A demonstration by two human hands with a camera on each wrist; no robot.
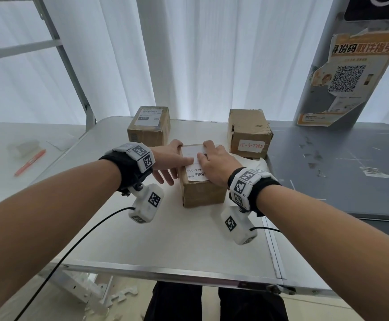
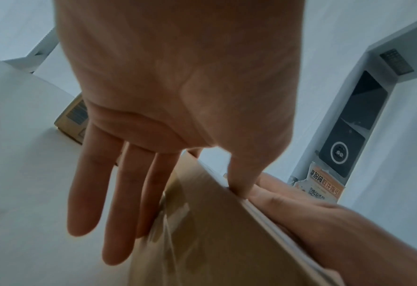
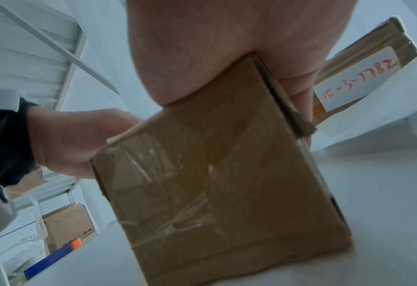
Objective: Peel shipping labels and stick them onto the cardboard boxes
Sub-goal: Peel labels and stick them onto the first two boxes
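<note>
A small brown cardboard box (image 1: 203, 190) stands in the middle of the white table (image 1: 165, 246). A white shipping label (image 1: 197, 169) with a barcode lies on its top. My left hand (image 1: 173, 158) is at the box's left edge: the thumb presses on the label, and the straight fingers (image 2: 119, 193) hang down beside the box's left side (image 2: 202, 228). My right hand (image 1: 214, 163) lies flat on the label's right part, with its palm (image 3: 227, 48) over the box's top edge (image 3: 222, 174). Most of the label is hidden under the hands.
Two more cardboard boxes stand behind: one at back left (image 1: 149, 128) with a printed label, one at back right (image 1: 249, 133) with a handwritten label (image 3: 356, 81). White backing paper (image 1: 261, 163) lies by the right box. An orange pen (image 1: 30, 162) lies far left. A grey surface (image 1: 339, 170) adjoins on the right.
</note>
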